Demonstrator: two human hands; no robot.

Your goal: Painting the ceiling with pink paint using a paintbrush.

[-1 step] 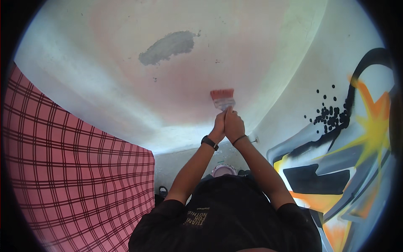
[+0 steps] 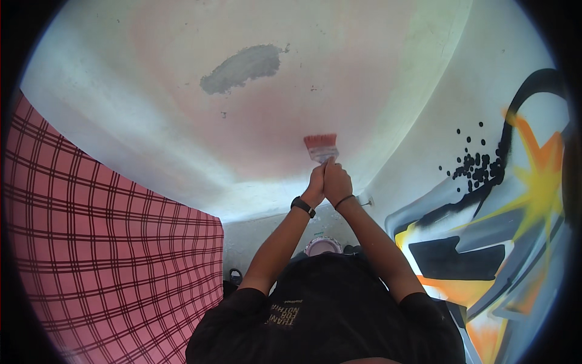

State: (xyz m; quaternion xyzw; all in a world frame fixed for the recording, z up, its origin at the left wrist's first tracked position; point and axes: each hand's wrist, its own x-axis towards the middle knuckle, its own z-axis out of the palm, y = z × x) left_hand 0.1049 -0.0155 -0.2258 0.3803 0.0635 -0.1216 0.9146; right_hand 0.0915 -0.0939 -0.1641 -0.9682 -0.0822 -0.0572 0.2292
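Observation:
A wide paintbrush [image 2: 321, 147] with reddish bristles and a pale, paint-smeared ferrule points up and away from me, in front of a pale wall [image 2: 364, 79] with pinkish areas. My left hand [image 2: 314, 185] and my right hand [image 2: 337, 183] are both closed around its handle, pressed side by side. Their fingers hide most of the handle. I cannot tell whether the bristle tips touch the wall. Further up, left of the brush, a rough grey patch [image 2: 242, 68] marks the wall.
A round tub [image 2: 324, 246] of light pinkish paint stands on the grey floor [image 2: 257, 239] close to my body. Left is a pink surface with dark plaid lines [image 2: 115, 242]; on the right, a wall with a colourful mural [image 2: 458, 258]. A dark sandal [image 2: 236, 276] shows low left.
The paintbrush has shifted slightly down, toward me, with both hands still around its handle.

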